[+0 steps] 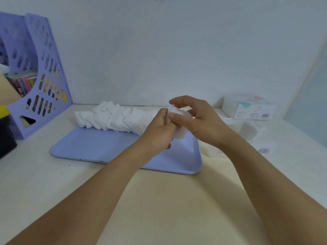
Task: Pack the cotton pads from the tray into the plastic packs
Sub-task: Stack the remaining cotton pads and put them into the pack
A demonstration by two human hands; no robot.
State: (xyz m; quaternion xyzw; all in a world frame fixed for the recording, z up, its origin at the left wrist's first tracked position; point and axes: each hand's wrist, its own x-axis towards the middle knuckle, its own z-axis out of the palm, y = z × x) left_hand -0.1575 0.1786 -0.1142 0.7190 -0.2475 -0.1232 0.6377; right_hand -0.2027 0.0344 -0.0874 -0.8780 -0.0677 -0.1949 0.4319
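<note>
A lilac tray (99,149) lies on the table with a long heap of white square cotton pads (113,117) along its far edge. Above the tray's right part, my left hand (157,131) and my right hand (196,117) meet. Between them is a small clear plastic pack with cotton pads in it (178,131). My left hand grips the pack from the left. My right hand pinches it near the top with thumb and forefinger, its other fingers spread.
A lilac file rack (40,71) with books stands at the back left. A dark box with a yellow top (5,131) sits at the left edge. Filled packs with labels (251,108) and flat plastic packs (247,133) lie at the right, by the wall.
</note>
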